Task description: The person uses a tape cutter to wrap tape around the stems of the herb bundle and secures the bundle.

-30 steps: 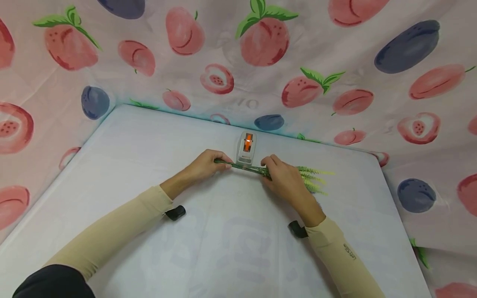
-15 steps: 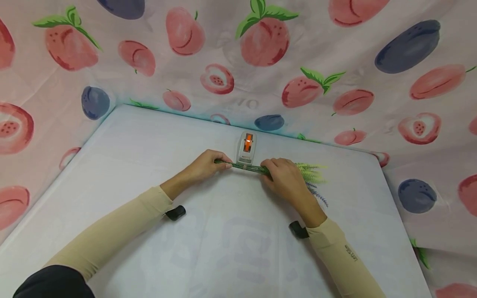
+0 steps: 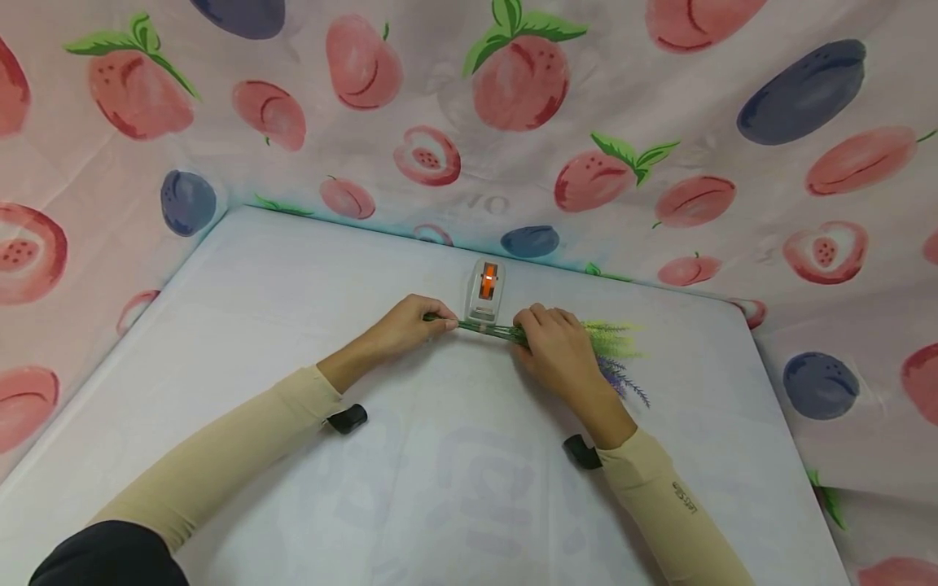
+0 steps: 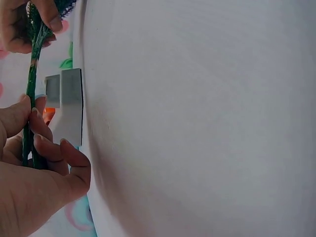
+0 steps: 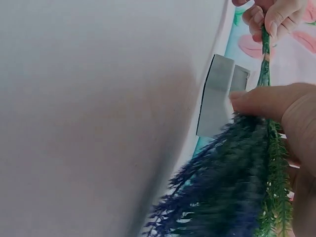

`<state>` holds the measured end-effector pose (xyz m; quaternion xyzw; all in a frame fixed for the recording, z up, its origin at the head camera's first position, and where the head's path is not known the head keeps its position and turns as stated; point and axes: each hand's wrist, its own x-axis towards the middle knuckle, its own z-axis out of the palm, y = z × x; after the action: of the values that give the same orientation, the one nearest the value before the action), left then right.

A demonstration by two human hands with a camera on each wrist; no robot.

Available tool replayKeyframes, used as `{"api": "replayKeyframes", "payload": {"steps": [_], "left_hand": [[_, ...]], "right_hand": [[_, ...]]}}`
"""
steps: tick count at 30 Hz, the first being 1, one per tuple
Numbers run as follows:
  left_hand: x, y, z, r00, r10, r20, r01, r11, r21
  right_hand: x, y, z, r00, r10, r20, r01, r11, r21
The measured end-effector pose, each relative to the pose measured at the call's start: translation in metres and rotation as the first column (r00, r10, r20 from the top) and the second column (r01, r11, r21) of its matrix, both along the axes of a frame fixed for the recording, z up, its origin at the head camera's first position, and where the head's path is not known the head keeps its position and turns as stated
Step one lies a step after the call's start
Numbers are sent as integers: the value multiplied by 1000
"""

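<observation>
A bundle of artificial lavender-like flowers [image 3: 614, 340] lies across both hands, its green stems [image 3: 501, 332] pointing left and its yellow-green and purple sprigs to the right. My left hand [image 3: 405, 330] pinches the stem ends between thumb and fingers. Where the sprigs begin, my right hand [image 3: 560, 350] grips the bundle, hiding part of it. Between the hands a narrow pale band [image 4: 33, 63], which looks like tape, circles the stems. Just behind the stems stands a grey-white tape dispenser [image 3: 483, 303] with an orange wheel. In the right wrist view, purple sprigs [image 5: 212, 182] fan out below the thumb.
A white-covered table [image 3: 440, 472] spreads beneath the arms. Fruit-printed cloth [image 3: 432, 81] rises along its back and sides, close behind the tape dispenser.
The bundle has turned in my right hand, whose fingers lifted, rolled and shifted; purple sprigs now show below the yellow-green ones. My left hand and the tape dispenser have stayed almost in place.
</observation>
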<state>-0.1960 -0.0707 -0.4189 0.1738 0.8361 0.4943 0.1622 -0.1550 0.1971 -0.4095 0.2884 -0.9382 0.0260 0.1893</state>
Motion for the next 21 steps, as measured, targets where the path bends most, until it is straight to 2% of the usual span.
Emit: {"api": "replayKeyframes", "payload": {"steps": [4, 12, 17, 21], "left_hand": [[0, 0, 0, 1000, 1, 10, -1, 1000, 0], [1, -1, 0, 1000, 17, 22, -17, 1000, -2], [0, -1, -1, 999, 31, 7, -31, 999, 5], [1, -2, -2, 999, 46, 22, -47, 998, 32]], "right_hand": [[0, 0, 0, 1000, 4, 11, -4, 1000, -13], [-1, 1, -1, 1000, -2, 27, 1, 1000, 21], [-1, 0, -1, 999, -2, 36, 2, 1000, 1], [-1, 1, 0, 1000, 3, 27, -3, 1000, -12]]}}
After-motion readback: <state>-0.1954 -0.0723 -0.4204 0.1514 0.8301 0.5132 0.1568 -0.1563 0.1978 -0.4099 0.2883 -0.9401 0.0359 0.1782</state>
